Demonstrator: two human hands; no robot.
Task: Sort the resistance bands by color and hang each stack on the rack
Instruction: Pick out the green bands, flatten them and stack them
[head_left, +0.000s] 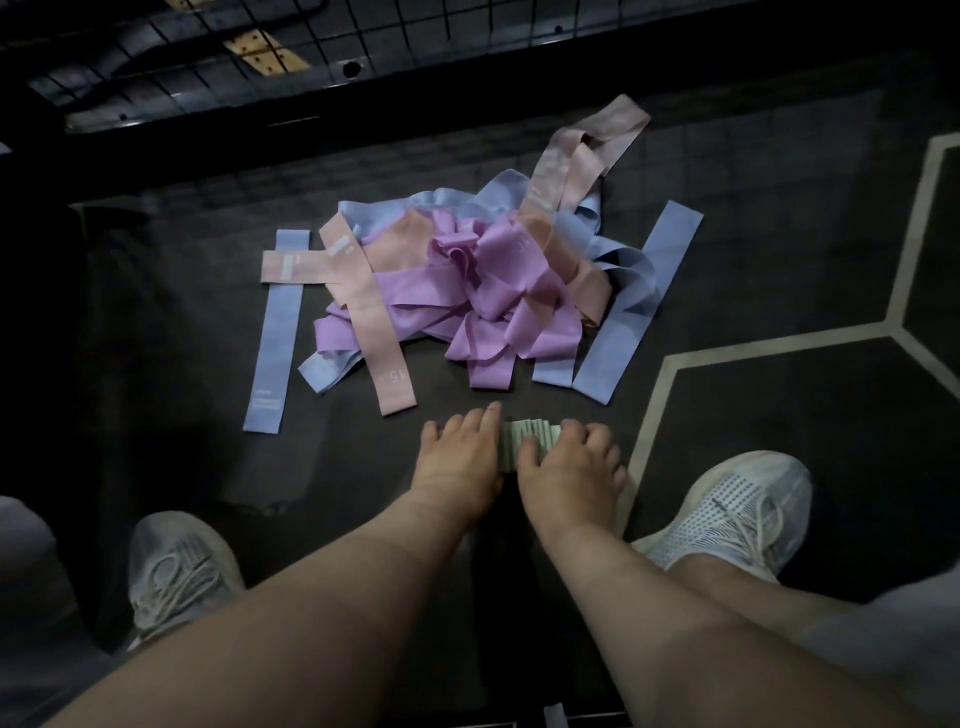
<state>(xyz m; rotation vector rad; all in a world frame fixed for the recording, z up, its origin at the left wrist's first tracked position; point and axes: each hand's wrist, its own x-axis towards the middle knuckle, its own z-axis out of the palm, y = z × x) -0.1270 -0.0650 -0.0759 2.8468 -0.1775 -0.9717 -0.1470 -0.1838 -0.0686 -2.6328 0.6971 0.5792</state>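
Observation:
A mixed heap of resistance bands lies on the dark floor: purple bands (493, 291) in the middle, pink bands (363, 306) across and behind them, blue bands (275, 332) at both sides. Just in front of the heap stands a stack of pale green bands (530, 434) on edge. My left hand (460, 457) holds the stack's left end. On the right end, my right hand (571, 470) grips it with curled fingers. Most of the green stack is hidden under my hands.
A black wire-grid rack (311, 47) stands at the far edge of the floor, behind the heap. My two white sneakers (737, 509) flank my arms on the floor. Pale hexagon lines (779, 340) mark the floor at right.

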